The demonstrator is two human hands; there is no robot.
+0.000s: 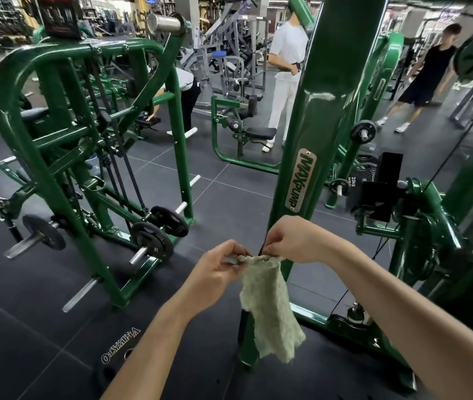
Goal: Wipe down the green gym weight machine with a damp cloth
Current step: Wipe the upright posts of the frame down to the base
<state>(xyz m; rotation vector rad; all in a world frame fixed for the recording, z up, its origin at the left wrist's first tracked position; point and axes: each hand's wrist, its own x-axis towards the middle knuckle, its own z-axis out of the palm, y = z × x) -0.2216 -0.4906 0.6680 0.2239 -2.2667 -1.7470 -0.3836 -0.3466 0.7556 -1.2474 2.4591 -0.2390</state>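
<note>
Spreading the cloth (269, 307) before wiping the green upright (316, 111).
Lower centre of frame: my left hand (218, 265) and right hand (290, 241) each pinch a top corner, cloth hanging just before the post. I'd fold it flat, then press on, stroke downward.

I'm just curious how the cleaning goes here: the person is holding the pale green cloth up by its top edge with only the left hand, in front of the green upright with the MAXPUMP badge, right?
Not quite. The head view shows both hands on it: the left hand and the right hand each pinch the top edge of the cloth, which hangs down in front of the green upright with the MAXPUMP badge.
</note>
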